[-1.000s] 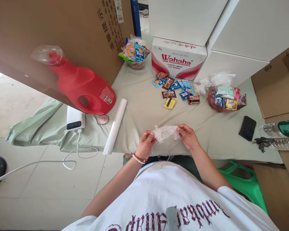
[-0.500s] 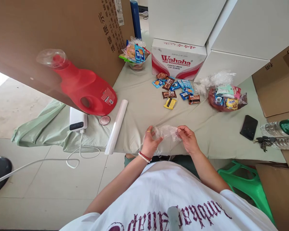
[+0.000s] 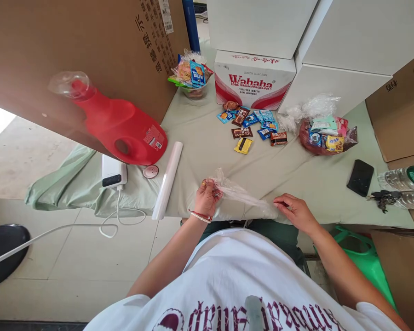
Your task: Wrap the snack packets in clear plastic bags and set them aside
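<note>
Head camera: pale floor tiles [image 3: 100,257] spread below and to the left of the left hand [image 3: 206,197], and a table [image 3: 207,151] under wrinkled pale green cloth reached out on both sides of it. Well ahead and to the left of that hand, a big cardboard box [image 3: 72,41] walled off one side; beyond the right hand [image 3: 298,214], white panels [image 3: 255,23] closed the back, with a Wahaha carton [image 3: 253,85] just beside them. Between the cardboard box and the left hand was a red jug [image 3: 124,124]; a green stool [image 3: 369,262] showed below and right of the right hand. The table's near edge ran under both wrists. Ahead of the two hands, a stretch of cloth reached to scattered snack packets [image 3: 241,131], with a dark red bowl [image 3: 317,149] of more snacks ahead and right of the right hand. To the left hand's left, the way along the edge ran as far as a white roll [image 3: 168,179]; to the right hand's right, it ran to a black phone [image 3: 360,177]. Crumpled clear plastic [image 3: 239,193] slanted between the hands, low at the right one. The left fingers were pinched on its upper end; the right thumb and fingertips were close together beside its lower end, and whether they gripped it could not be told.
</note>
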`<state>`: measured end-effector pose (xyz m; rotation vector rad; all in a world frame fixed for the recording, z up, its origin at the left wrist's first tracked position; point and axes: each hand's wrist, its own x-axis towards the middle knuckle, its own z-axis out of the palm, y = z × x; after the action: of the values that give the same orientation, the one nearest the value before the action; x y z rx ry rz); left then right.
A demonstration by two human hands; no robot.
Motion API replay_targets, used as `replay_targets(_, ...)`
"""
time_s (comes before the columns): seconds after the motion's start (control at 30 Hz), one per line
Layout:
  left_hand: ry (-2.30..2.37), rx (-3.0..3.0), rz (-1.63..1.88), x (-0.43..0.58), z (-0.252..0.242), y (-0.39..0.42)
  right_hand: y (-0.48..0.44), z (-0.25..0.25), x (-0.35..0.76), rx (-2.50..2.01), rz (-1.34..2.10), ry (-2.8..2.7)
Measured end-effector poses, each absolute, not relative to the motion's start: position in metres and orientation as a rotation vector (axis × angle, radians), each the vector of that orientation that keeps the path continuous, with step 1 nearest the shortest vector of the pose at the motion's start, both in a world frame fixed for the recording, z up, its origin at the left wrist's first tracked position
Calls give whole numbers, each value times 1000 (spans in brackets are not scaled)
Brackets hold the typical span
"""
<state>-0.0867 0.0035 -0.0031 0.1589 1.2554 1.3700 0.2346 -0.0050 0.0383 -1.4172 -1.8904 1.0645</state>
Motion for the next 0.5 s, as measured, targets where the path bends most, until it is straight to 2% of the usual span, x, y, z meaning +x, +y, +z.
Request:
replay_targets(0.1, 1325, 365, 1441, -75, 1, 7, 0, 49, 231, -1484, 839, -1871)
replay_targets(0.17, 1352, 492, 1461, -66, 6, 8, 4, 56, 209, -1403, 806, -1899)
replay_targets(0.37, 1388, 594, 1451, -50, 20, 7, 5, 43, 115, -1152, 1018, -2021)
replay_targets(0.5, 1261, 449, 1423, -58, 22, 3, 10, 24, 101, -1216, 1301, -1757)
